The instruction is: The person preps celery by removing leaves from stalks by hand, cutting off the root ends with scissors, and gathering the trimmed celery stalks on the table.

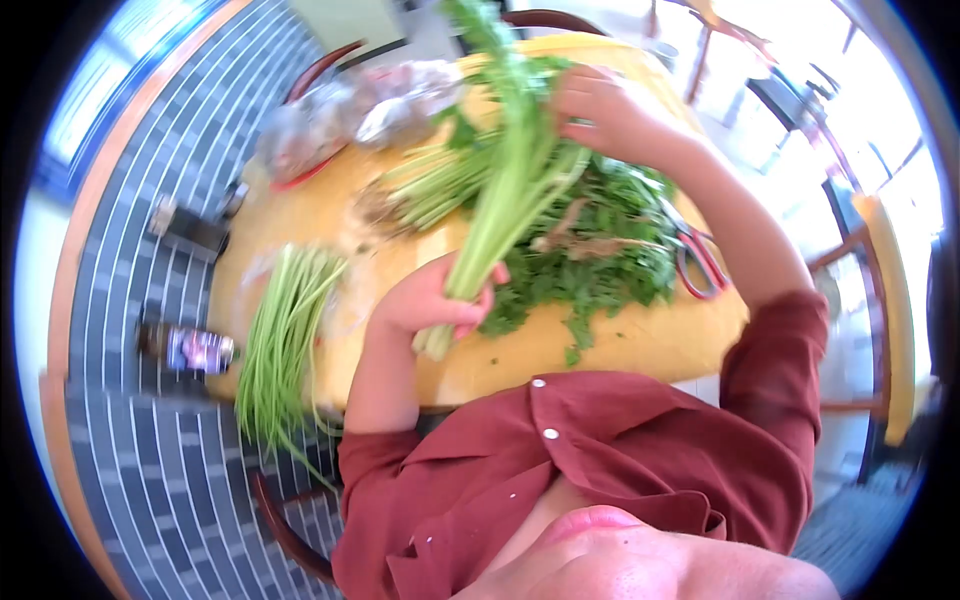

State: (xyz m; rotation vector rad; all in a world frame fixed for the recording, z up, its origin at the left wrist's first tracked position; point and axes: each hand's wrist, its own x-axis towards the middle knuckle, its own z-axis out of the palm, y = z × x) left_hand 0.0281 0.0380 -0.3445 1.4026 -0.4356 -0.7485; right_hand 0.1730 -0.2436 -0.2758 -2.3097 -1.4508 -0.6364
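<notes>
A bunch of pale green stalks (pixel 497 215) with leafy tops stands slanted over the table, its lower ends in my left hand (pixel 435 295), whose fingers wrap round it. My right hand (pixel 600 112) is at the upper part of the bunch, beside the leaves; its fingers are bent and partly blurred, so what they grip is unclear. Beneath lies a heap of dark green leaves (pixel 600 275) with some roots on top. More stalks with roots (pixel 425 190) lie behind the held bunch. A pile of thin trimmed stalks (pixel 285 340) hangs over the left table edge.
Filled plastic bags (pixel 310 130) sit at the table's back left. Scissors with red handles (pixel 705 265) lie at the right of the leaves on the wooden table (pixel 540 360). A labelled jar (pixel 195 350) and a dark container (pixel 190 230) stand by the tiled wall. Chairs surround the table.
</notes>
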